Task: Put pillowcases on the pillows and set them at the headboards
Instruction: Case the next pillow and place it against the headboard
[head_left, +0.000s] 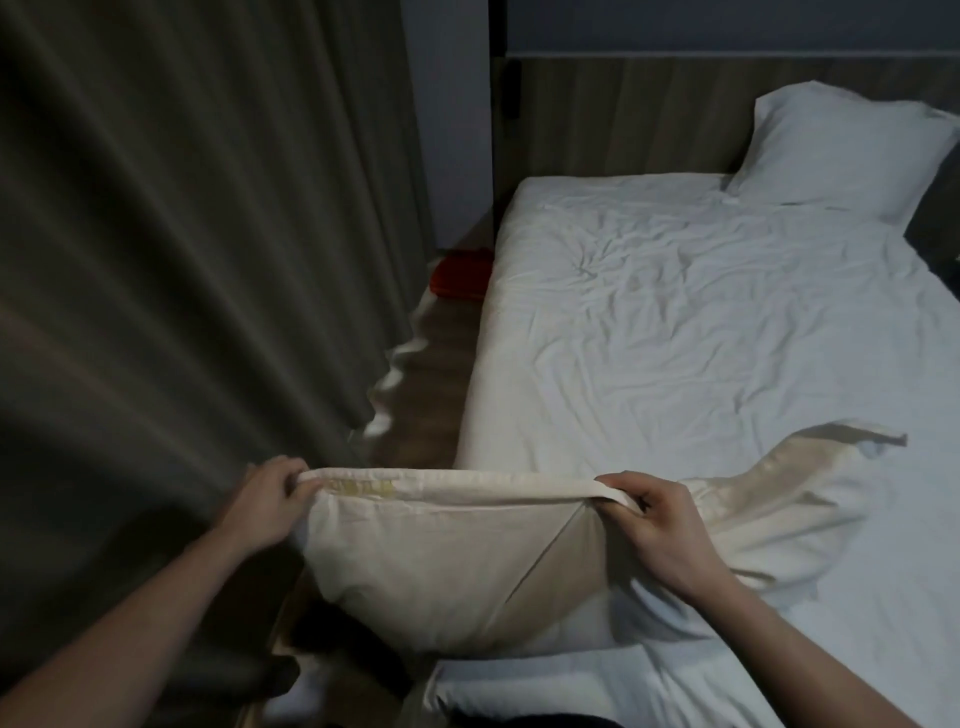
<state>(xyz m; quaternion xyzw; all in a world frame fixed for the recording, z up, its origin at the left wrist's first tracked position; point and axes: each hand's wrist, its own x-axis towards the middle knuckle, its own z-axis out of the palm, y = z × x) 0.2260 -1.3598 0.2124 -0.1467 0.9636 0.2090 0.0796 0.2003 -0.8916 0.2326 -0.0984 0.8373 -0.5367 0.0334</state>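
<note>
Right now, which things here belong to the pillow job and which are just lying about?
Job: cream pillow gripped by left hand and right hand; cased pillow against headboard; bed.
Lying about: red object on floor; curtain.

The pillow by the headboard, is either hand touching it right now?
No, the pillow leans alone against the headboard, while both hands grip the pillowcase edge.

The room is dim and the picture soft and slightly grainy, with muted colour. Left of the left hand (270, 501) the curtain (182, 234) is smeared and its folds bow from wide-angle distortion. Beyond the right hand (657, 525) the white sheet (675, 322) is the brightest area; daylight slivers show under the curtain's hem.
</note>
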